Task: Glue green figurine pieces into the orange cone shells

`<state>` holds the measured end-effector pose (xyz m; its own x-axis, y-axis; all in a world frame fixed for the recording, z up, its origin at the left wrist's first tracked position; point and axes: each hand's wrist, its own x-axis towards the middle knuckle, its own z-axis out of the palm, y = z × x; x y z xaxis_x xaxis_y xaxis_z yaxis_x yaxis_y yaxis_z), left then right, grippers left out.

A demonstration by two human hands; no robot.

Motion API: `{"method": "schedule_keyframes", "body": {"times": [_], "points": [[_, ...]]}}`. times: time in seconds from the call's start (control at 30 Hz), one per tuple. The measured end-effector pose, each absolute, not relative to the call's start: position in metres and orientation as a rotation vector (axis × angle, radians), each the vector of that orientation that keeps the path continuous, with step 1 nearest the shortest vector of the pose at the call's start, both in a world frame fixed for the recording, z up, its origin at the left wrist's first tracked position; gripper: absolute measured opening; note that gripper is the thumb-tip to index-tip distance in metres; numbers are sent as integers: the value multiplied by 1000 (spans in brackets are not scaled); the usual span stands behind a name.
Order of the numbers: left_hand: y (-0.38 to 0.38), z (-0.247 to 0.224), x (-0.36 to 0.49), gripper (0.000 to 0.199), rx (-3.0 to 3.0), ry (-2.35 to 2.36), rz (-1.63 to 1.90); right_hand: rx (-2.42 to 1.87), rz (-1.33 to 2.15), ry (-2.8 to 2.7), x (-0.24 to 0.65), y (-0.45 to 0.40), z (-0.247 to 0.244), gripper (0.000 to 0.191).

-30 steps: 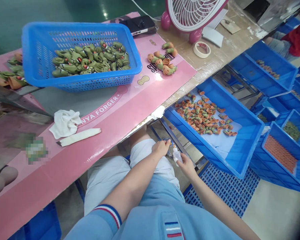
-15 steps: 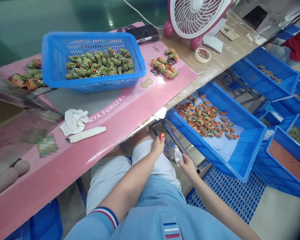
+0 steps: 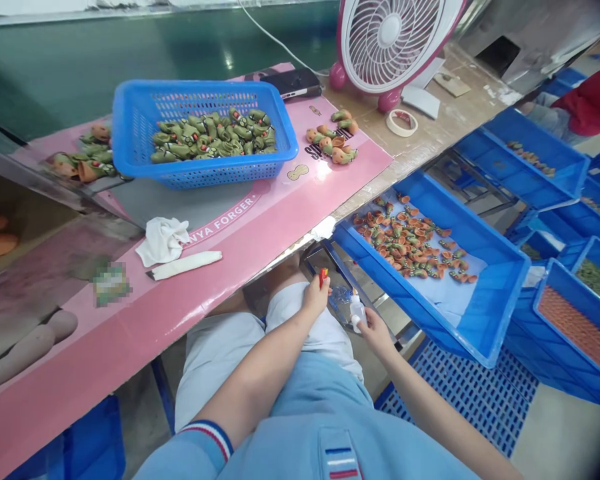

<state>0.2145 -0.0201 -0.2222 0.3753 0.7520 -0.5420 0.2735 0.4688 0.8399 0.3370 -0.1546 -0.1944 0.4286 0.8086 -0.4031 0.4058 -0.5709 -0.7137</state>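
Over my lap, my left hand [image 3: 316, 297] is closed on a small red object [image 3: 323, 277] with some yellow on it; its exact kind is unclear. Just to the right, my right hand [image 3: 376, 333] grips a small translucent white squeeze bottle [image 3: 358, 309]. White covering shows on that hand's thumb tip. Beyond the bottle, a clear crumpled plastic thing [image 3: 341, 295] is partly hidden. A blue tray [image 3: 500, 293] beside my right hand holds many small orange and green shoe-shaped pieces [image 3: 405, 237].
On the pink mat [image 3: 260, 227] stand a blue basket [image 3: 205, 170] of green pieces, a white cloth [image 3: 163, 240] and a white wrapped strip [image 3: 186, 265]. A fan [image 3: 390, 40] and tape roll [image 3: 401, 123] are behind. Stacked blue crates [image 3: 555, 333] and a person's red sleeve [image 3: 590, 103] are at right.
The camera view has tilted up slightly, so the basket and mat appear lower and further right. Both hands keep their holds in nearly the same place, with more of the red object showing.
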Motion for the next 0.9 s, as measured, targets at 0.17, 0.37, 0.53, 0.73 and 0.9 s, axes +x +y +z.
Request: {"method": "schedule_keyframes", "body": {"times": [0.17, 0.37, 0.53, 0.73, 0.9], "points": [[-27, -217, 205, 30, 1110, 1110, 485, -2082, 860, -1111, 342, -120, -180, 29], [-25, -215, 193, 32, 1061, 1044, 552, -1970, 671, -1225, 350, -42, -146, 32], [-25, -214, 186, 32, 1023, 1020, 558, -1874, 692, -1325, 332, -17, -126, 36], [-24, -209, 184, 33, 1025, 1009, 543, -1846, 744, -1364, 316, -21, -126, 36], [-23, -192, 183, 33, 1115, 1010, 556, -1876, 743, -1352, 318, -30, -131, 40]]}}
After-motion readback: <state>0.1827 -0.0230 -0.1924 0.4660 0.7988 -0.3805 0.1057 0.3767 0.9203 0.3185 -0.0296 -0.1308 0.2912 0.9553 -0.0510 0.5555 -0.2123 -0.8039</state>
